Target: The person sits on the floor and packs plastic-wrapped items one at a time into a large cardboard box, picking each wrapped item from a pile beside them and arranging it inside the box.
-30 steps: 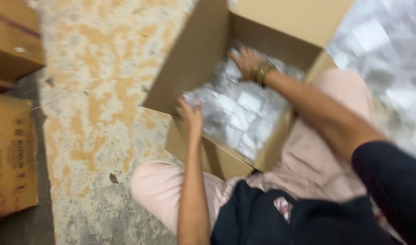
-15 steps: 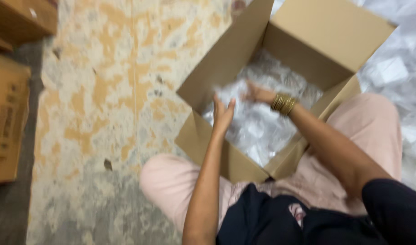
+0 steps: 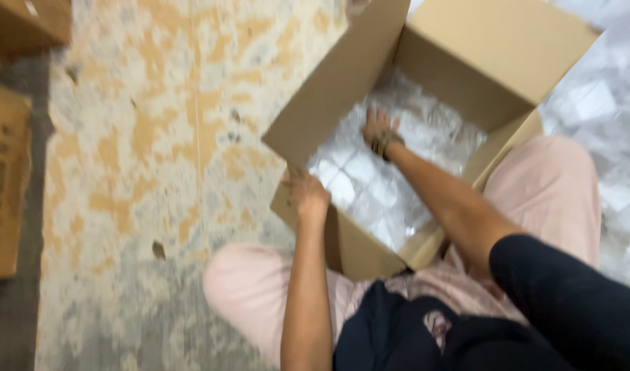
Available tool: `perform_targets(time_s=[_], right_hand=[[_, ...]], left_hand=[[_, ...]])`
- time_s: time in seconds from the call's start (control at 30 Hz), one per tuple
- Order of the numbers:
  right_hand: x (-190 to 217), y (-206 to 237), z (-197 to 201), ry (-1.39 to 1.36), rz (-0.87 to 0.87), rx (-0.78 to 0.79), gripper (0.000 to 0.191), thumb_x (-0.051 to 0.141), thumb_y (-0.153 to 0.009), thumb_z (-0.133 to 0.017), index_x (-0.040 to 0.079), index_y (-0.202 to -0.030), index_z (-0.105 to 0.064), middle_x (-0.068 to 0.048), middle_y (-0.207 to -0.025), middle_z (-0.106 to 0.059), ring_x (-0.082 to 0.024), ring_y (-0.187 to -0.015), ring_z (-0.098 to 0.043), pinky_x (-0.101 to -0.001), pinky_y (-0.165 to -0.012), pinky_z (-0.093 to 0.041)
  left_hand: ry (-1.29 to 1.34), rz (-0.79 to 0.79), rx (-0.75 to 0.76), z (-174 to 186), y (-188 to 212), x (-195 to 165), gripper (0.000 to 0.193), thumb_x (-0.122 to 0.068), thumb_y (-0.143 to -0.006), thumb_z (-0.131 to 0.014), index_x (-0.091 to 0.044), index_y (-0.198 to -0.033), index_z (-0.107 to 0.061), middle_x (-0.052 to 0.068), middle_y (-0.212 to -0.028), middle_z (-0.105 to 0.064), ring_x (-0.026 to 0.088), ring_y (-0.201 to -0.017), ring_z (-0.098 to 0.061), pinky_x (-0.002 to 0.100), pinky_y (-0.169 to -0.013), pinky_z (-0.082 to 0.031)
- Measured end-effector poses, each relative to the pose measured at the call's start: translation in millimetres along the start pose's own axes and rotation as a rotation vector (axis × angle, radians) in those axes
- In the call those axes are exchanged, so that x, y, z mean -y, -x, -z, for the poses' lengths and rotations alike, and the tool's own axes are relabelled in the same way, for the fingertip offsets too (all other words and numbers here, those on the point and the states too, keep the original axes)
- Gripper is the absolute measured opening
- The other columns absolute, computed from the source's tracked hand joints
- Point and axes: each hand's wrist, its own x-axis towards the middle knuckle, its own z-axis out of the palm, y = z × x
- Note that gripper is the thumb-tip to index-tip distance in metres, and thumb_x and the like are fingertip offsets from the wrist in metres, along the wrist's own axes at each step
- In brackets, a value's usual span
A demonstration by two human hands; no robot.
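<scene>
An open brown cardboard box (image 3: 342, 82) stands on the floor between my knees, its flaps up. Inside lie several clear plastic packets (image 3: 370, 185) holding white items. My left hand (image 3: 306, 194) grips the box's near left wall at the rim. My right hand (image 3: 379, 128), with bangles on the wrist, reaches deep into the box and presses on the packets, fingers spread. The frame is blurred, so finer detail is lost.
I sit on a worn beige and orange floor (image 3: 143, 137) in pink trousers. More clear packets (image 3: 603, 110) are heaped to the right of the box. Other cardboard boxes (image 3: 6, 178) stand at the left edge.
My left hand has come out of the box and taken the near wall. My right hand has moved deeper and left over the packets. The view shifted.
</scene>
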Motion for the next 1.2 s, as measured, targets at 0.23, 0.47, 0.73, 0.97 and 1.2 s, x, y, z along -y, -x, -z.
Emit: perform_targets(time_s=[0.23,0.47,0.73,0.97,1.2], right_hand=[[-23,-5,18,0.048,-0.008,0.454,0.091,0.050,-0.098,-0.056,0.031,-0.165,0.003,-0.021,-0.163,-0.030,-0.042,-0.144,-0.040,-0.0572,-0.115,-0.036],[-75,21,64,0.359,0.441,0.832,0.063,0.058,-0.093,-0.059,0.023,-0.144,-0.059,-0.005,-0.151,-0.059,-0.029,-0.139,-0.053,-0.0451,-0.117,-0.040],[-293,168,135,-0.460,0.111,-0.557,0.038,0.001,-0.102,-0.047,0.003,-0.137,-0.061,-0.022,-0.132,-0.064,-0.036,-0.120,-0.064,-0.0447,-0.102,-0.051],[-415,303,-22,-0.308,-0.720,0.110,0.088,0.054,-0.088,-0.062,0.022,-0.162,-0.026,-0.034,-0.153,-0.035,-0.057,-0.136,-0.038,-0.0644,-0.110,-0.035],[-402,346,-51,-0.537,-0.973,0.005,0.071,0.064,-0.104,-0.048,0.009,-0.148,-0.040,-0.037,-0.150,-0.035,-0.056,-0.130,-0.040,-0.0657,-0.109,-0.032]], left_hand=[[-0.110,-0.048,0.105,1,-14,-5,0.120,-0.045,-0.078,-0.085,0.003,-0.163,-0.014,0.041,-0.155,-0.029,0.054,-0.150,-0.027,0.056,-0.100,-0.054],[-0.208,-0.029,0.059,-5,-17,-11,0.074,-0.034,-0.098,-0.062,-0.013,-0.160,-0.028,0.053,-0.152,-0.024,0.068,-0.141,-0.021,0.061,-0.098,-0.050],[-0.199,-0.098,0.146,19,5,-31,0.091,-0.056,-0.091,-0.070,-0.015,-0.160,-0.027,0.029,-0.157,-0.036,0.054,-0.146,-0.030,0.053,-0.103,-0.049],[0.040,-0.405,-0.081,8,30,-67,0.075,-0.055,-0.088,-0.071,-0.017,-0.146,-0.045,0.017,-0.144,-0.052,0.037,-0.128,-0.054,0.052,-0.099,-0.048],[0.361,-0.746,-0.164,14,76,-95,0.057,-0.037,-0.093,-0.070,-0.011,-0.141,-0.054,0.016,-0.135,-0.062,0.037,-0.119,-0.062,0.049,-0.093,-0.052]])
